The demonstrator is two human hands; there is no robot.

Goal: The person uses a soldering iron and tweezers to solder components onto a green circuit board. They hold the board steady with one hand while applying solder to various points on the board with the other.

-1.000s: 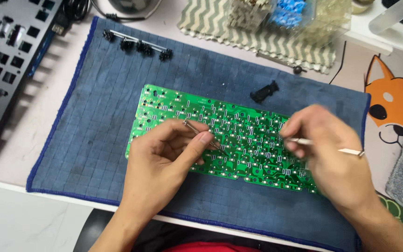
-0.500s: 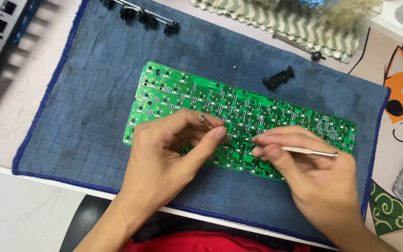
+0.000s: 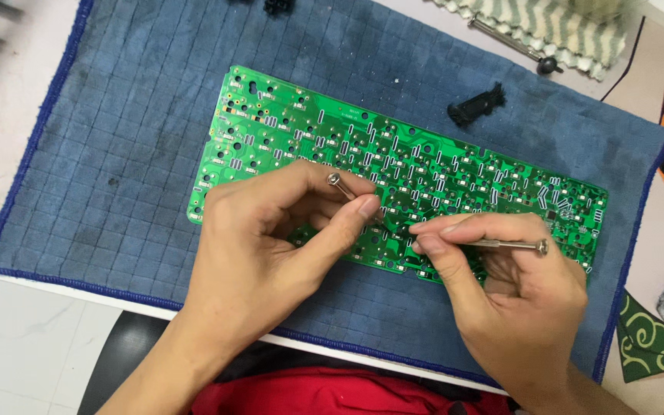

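Head view puts the green circuit board across a blue cloth mat on the worktop, its long axis running from about 10 o'clock to 4 o'clock. I see my left hand over the board's near edge, fingers pinched narrow around a small metal pin tool that slants from 10 o'clock down toward 4 o'clock, its round head up. My right hand is just beside it at 3 o'clock, fingers closed on a thin metal rod lying almost level, knob end toward 3 o'clock and working end toward 9 o'clock. Both tips meet near the same spot on the board's near edge; the left looks marginally nearer. A black plastic part lies apart at 1 o'clock.
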